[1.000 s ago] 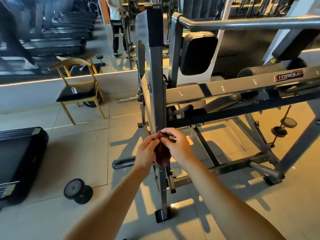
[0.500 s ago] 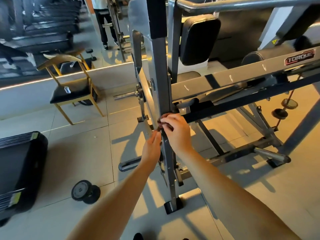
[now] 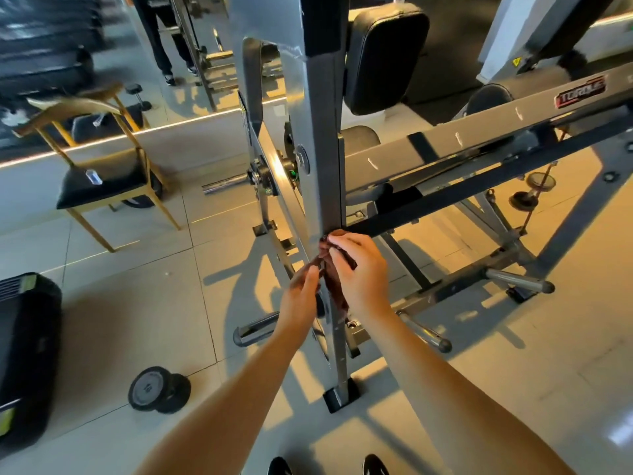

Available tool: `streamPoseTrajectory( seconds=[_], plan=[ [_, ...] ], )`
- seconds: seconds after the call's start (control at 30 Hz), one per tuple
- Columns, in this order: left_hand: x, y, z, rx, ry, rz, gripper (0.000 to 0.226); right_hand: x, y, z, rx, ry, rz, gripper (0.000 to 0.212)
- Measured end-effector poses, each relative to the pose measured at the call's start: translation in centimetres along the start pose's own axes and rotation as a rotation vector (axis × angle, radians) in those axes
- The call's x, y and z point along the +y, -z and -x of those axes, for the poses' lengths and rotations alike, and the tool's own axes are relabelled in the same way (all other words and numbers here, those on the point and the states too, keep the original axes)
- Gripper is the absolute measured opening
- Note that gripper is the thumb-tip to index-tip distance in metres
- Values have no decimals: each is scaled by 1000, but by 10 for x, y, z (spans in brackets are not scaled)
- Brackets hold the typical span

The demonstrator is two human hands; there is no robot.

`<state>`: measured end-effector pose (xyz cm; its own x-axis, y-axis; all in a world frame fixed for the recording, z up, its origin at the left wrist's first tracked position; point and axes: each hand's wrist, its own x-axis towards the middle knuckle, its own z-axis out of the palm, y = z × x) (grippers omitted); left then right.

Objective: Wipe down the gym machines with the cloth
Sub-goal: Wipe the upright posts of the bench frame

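- Floor (image 3: 154, 303): I see open tiles left of the machine (image 3: 325, 166).
- My right hand (image 3: 363, 272): fingers (image 3: 346, 241) clamped on the cloth (image 3: 335, 289) at the upright post's front edge.
- My left hand (image 3: 301, 296) pinches the cloth's corner.

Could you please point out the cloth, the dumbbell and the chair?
cloth (image 3: 337, 293): head view, its lower hanging fold.
dumbbell (image 3: 148, 389): head view, its near end face.
chair (image 3: 113, 188): head view, its black seat.
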<state>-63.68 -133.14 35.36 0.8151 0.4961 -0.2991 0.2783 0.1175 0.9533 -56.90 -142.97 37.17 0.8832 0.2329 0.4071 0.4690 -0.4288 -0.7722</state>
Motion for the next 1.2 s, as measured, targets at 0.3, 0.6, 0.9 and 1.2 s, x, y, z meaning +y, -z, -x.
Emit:
streamPoseTrajectory(
  seconds=[0.3,0.6,0.9,1.2],
  plan=[
    [-6,7,-4,-48,-59,-35,21,14,-12,18,-17,-236,16,17],
    [-13,18,-12,-144,-40,28,21,-6,-37,26,158,-250,-28,18],
    [-8,26,-12,-122,23,-13,11,-23,-42,19,197,-207,-3,17],
    [-25,24,-12,-217,-28,-47,15,8,-58,40,173,-290,30,12]
  ],
)
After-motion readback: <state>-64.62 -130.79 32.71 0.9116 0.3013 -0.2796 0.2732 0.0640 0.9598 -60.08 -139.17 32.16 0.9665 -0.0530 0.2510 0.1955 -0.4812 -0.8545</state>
